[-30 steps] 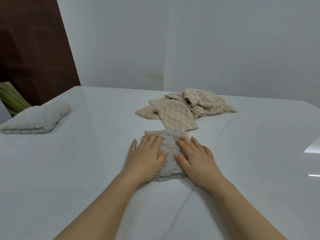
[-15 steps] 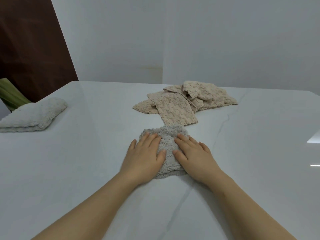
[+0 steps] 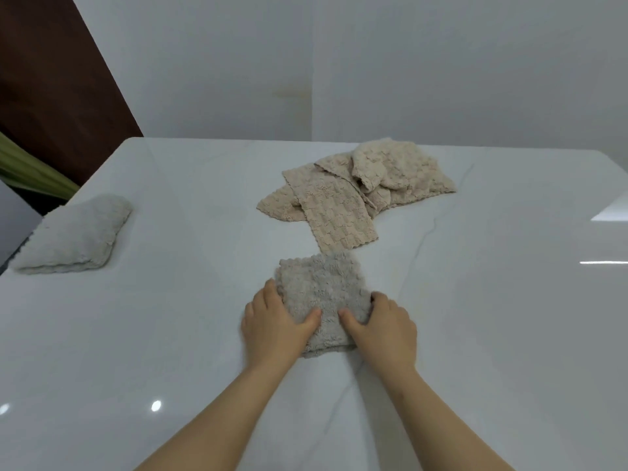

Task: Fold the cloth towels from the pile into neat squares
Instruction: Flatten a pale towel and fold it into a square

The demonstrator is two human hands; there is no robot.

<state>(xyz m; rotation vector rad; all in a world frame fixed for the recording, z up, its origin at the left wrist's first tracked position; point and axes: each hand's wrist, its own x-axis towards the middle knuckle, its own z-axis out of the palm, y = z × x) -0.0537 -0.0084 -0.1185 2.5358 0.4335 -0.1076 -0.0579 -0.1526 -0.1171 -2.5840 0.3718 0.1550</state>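
A grey fluffy towel point(image 3: 323, 287), folded into a small square, lies on the white table in front of me. My left hand point(image 3: 275, 326) grips its left edge, thumb on top and fingers tucked under the side. My right hand point(image 3: 384, 326) grips its right edge the same way. Just behind it a pile of beige waffle-textured towels point(image 3: 356, 192) lies crumpled, with one strip reaching toward the grey towel.
A folded off-white towel point(image 3: 74, 236) sits at the table's left edge. The glossy white marble table point(image 3: 509, 300) stretches wide to the right and left. A white wall stands behind, with a dark brown panel and green leaves at the far left.
Both hands slid from lying flat on top of the grey towel out to its side edges and closed on them. The camera tilted a little, shifting the scene.
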